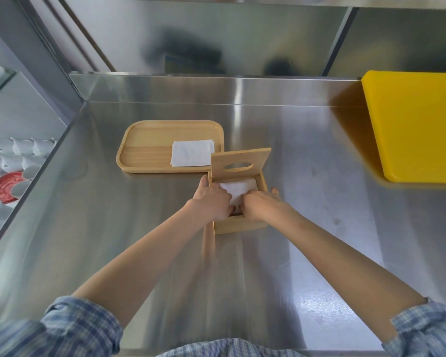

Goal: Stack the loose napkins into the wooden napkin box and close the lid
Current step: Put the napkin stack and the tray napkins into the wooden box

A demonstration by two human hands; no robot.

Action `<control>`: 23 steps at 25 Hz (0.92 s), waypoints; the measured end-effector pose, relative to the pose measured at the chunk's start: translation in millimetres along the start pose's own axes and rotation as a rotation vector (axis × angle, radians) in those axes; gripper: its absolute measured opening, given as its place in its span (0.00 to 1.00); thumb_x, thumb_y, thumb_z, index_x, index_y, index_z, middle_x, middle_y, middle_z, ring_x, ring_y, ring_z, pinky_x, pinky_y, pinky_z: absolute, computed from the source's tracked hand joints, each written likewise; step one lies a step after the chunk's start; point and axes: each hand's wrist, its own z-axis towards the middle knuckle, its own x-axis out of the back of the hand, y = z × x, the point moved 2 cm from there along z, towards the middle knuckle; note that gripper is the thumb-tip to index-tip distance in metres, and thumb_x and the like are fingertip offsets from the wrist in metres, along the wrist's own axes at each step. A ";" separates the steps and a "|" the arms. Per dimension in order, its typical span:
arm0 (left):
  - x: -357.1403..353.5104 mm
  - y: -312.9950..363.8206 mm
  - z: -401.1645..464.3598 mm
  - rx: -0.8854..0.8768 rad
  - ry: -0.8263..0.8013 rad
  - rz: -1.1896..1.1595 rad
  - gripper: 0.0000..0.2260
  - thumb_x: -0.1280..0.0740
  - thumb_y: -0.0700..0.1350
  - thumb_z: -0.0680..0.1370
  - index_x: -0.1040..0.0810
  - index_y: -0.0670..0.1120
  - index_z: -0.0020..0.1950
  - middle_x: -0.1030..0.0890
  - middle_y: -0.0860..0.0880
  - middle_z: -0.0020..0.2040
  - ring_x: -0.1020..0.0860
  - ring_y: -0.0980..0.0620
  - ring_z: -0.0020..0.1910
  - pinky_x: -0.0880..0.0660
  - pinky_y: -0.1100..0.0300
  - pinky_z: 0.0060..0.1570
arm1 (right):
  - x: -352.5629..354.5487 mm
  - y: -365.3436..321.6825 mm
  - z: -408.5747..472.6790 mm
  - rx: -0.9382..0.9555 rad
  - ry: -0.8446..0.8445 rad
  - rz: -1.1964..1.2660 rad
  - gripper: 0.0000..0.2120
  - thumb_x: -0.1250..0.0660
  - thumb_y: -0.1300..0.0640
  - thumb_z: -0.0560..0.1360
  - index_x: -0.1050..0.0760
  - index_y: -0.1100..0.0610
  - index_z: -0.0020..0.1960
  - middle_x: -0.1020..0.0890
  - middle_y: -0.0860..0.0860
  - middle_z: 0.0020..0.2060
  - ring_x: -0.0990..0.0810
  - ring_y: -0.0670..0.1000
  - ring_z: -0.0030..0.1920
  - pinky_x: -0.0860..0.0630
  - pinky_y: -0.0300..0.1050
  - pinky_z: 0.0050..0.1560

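The wooden napkin box point(238, 226) sits mid-counter with its hinged lid point(240, 161) standing upright at the far side; the lid has an oval slot. White napkins point(238, 188) lie inside the box. My left hand point(211, 202) and my right hand point(262, 204) both reach into the near half of the box and press down on the napkins, fingers partly hidden inside. A small stack of loose white napkins point(191, 153) rests on the right part of a wooden tray point(144, 150) just behind and left of the box.
A yellow cutting board point(417, 124) lies at the right on the steel counter point(319, 176). A raised steel backsplash point(191, 88) runs along the far edge. Left of the counter, lower down, are white cups point(21, 148) and a red lid point(4, 188).
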 end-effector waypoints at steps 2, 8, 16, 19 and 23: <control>-1.1 -3.8 -2.9 -0.060 0.113 -0.103 0.17 0.49 0.50 0.80 0.26 0.45 0.60 0.23 0.47 0.63 0.32 0.48 0.68 0.41 0.50 0.67 | -0.8 -2.2 -4.9 -0.001 0.056 -0.017 0.16 0.47 0.63 0.76 0.25 0.55 0.58 0.24 0.54 0.61 0.27 0.54 0.63 0.47 0.56 0.71; 0.4 -19.1 -36.1 -0.050 0.418 -0.437 0.16 0.44 0.46 0.79 0.28 0.47 0.66 0.25 0.50 0.67 0.32 0.50 0.69 0.37 0.56 0.65 | 9.3 -11.0 -25.9 0.054 0.329 0.021 0.15 0.46 0.56 0.79 0.27 0.58 0.61 0.23 0.55 0.60 0.25 0.56 0.62 0.41 0.50 0.69; -4.5 -71.9 -77.3 0.293 0.624 -0.673 0.13 0.42 0.46 0.78 0.25 0.46 0.60 0.20 0.49 0.59 0.25 0.45 0.58 0.29 0.55 0.51 | 29.3 -67.9 -37.7 0.205 0.498 0.402 0.15 0.43 0.56 0.78 0.28 0.56 0.64 0.22 0.54 0.60 0.25 0.58 0.61 0.26 0.49 0.54; -8.4 -94.2 -78.9 0.347 0.594 -0.734 0.13 0.43 0.47 0.78 0.25 0.47 0.60 0.19 0.48 0.58 0.23 0.42 0.56 0.30 0.56 0.48 | 37.7 -86.7 -28.0 0.210 0.500 0.521 0.16 0.42 0.57 0.78 0.29 0.58 0.64 0.21 0.56 0.60 0.25 0.57 0.61 0.25 0.53 0.58; -11.3 -121.9 -71.2 0.352 0.560 -0.833 0.14 0.43 0.47 0.78 0.25 0.47 0.61 0.19 0.50 0.59 0.23 0.44 0.58 0.30 0.56 0.48 | 47.9 -107.7 -9.3 0.173 0.482 0.592 0.19 0.42 0.58 0.78 0.34 0.59 0.69 0.25 0.57 0.64 0.27 0.57 0.64 0.28 0.52 0.63</control>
